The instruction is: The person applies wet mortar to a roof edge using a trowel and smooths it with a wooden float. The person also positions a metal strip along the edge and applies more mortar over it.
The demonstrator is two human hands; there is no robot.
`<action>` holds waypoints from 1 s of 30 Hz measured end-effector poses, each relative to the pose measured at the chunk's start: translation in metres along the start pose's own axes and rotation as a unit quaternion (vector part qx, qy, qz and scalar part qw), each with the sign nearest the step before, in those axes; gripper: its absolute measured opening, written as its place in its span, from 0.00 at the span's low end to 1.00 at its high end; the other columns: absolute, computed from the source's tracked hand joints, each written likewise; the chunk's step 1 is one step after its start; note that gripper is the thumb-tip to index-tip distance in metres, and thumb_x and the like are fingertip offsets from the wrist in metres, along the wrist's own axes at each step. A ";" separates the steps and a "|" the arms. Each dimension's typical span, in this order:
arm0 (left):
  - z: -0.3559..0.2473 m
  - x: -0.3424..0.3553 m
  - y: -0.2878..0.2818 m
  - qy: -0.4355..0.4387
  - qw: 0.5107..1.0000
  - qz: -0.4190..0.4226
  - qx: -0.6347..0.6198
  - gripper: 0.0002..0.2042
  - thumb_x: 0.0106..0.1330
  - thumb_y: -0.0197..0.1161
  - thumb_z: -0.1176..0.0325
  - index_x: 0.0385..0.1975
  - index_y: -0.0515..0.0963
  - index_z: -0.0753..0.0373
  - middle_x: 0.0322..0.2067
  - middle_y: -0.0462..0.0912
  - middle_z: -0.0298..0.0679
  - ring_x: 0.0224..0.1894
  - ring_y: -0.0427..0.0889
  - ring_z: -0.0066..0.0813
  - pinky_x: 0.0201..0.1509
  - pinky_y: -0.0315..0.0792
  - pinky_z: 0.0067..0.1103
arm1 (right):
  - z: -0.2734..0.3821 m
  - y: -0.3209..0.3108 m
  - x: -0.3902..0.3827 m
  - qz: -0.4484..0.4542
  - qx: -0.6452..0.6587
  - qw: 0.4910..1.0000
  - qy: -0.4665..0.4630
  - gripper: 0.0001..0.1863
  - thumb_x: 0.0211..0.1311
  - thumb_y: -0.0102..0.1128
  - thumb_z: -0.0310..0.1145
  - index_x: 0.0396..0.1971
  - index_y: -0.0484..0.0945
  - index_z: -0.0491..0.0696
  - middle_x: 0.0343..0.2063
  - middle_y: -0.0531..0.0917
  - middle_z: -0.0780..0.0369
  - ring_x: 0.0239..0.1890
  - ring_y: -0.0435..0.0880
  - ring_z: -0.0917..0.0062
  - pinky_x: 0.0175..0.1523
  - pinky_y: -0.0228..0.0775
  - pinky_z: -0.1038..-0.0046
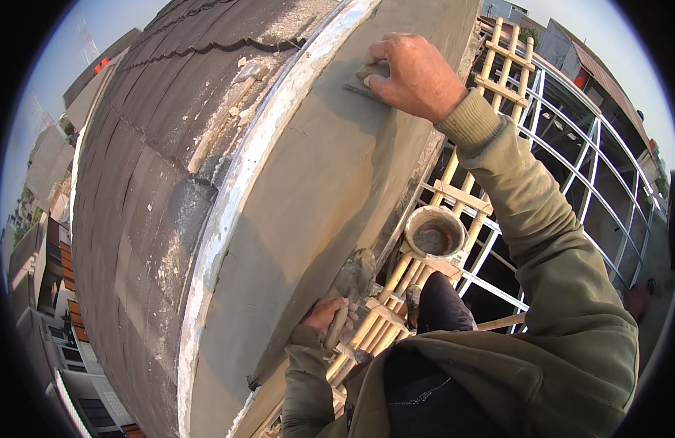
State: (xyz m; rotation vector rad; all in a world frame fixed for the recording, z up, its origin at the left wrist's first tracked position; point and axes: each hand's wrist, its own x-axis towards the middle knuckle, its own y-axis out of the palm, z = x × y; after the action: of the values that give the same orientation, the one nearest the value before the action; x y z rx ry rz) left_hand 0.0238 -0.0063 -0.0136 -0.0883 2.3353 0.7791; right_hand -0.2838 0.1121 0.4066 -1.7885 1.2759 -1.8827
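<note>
My right hand [419,77] is closed on a small, flat grey float [361,87], most of it hidden by the fingers. The float lies against the wet grey mortar face [294,175] of a long wall top or ledge. Low in the view, my left hand [324,315] wraps round the handle of a mortar-coated trowel [354,276]. The trowel's blade points up and away, near the ledge's right edge. To the right of it a round mortar-crusted bucket [412,244] holds some grey mix.
A bamboo scaffold [462,196] runs along the right under me, with the bucket on it. Beyond stands a white metal frame [578,164] over a dark drop. Left of the ledge, a whitish strip [228,197] borders a sloping brown tiled roof [126,212] with loose mortar crumbs.
</note>
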 end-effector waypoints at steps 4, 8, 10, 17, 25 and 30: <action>-0.008 -0.017 0.009 0.019 0.998 -0.024 0.061 0.17 0.80 0.54 0.63 0.48 0.79 0.76 0.35 0.86 0.49 0.28 0.84 0.33 0.35 0.80 0.29 | 0.100 0.039 -0.010 0.066 0.101 0.988 -0.100 0.12 0.54 0.70 0.28 0.38 0.87 0.41 0.39 0.86 0.52 0.49 0.85 0.54 0.59 0.79 0.57; 0.010 -0.034 0.007 0.023 0.999 -0.014 0.032 0.17 0.80 0.54 0.63 0.47 0.80 0.76 0.35 0.87 0.50 0.28 0.84 0.33 0.36 0.81 0.29 | 0.121 0.040 0.004 0.140 0.126 0.974 -0.127 0.12 0.54 0.70 0.28 0.39 0.88 0.42 0.40 0.86 0.51 0.52 0.84 0.54 0.60 0.79 0.59; 0.010 -0.032 0.029 0.043 0.998 0.021 0.038 0.17 0.80 0.54 0.64 0.46 0.80 0.76 0.34 0.87 0.50 0.26 0.85 0.33 0.35 0.81 0.29 | 0.049 0.039 0.033 0.046 0.117 0.992 0.011 0.06 0.52 0.67 0.27 0.26 0.87 0.39 0.33 0.90 0.48 0.45 0.89 0.54 0.56 0.80 0.60; 0.003 -0.072 0.089 0.064 0.995 0.071 0.027 0.15 0.82 0.52 0.66 0.47 0.79 0.74 0.34 0.85 0.44 0.25 0.86 0.31 0.30 0.82 0.25 | 0.145 0.051 -0.012 0.117 0.266 0.928 -0.231 0.16 0.60 0.72 0.31 0.46 0.88 0.40 0.39 0.88 0.51 0.42 0.87 0.55 0.58 0.80 0.60; -0.039 -0.198 0.141 0.173 0.983 0.056 0.034 0.15 0.84 0.51 0.64 0.52 0.78 0.73 0.37 0.85 0.44 0.28 0.86 0.28 0.32 0.79 0.22 | 0.002 -0.037 -0.021 -0.211 0.701 0.664 0.150 0.22 0.85 0.40 0.37 0.65 0.77 0.44 0.53 0.86 0.62 0.46 0.81 0.79 0.41 0.65 0.75; -0.055 -0.290 0.144 0.310 0.942 0.008 -0.130 0.18 0.82 0.54 0.63 0.55 0.76 0.76 0.38 0.82 0.50 0.25 0.84 0.34 0.28 0.79 0.25 | -0.027 0.004 -0.121 -0.246 0.749 0.581 0.200 0.16 0.85 0.45 0.40 0.56 0.80 0.50 0.46 0.88 0.64 0.41 0.80 0.78 0.37 0.65 0.74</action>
State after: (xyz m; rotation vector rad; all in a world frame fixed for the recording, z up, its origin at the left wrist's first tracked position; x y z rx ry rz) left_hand 0.1801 0.0409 0.2717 -0.4953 2.7961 1.1998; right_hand -0.2834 0.2048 0.3247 -0.6468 -0.9506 -2.2905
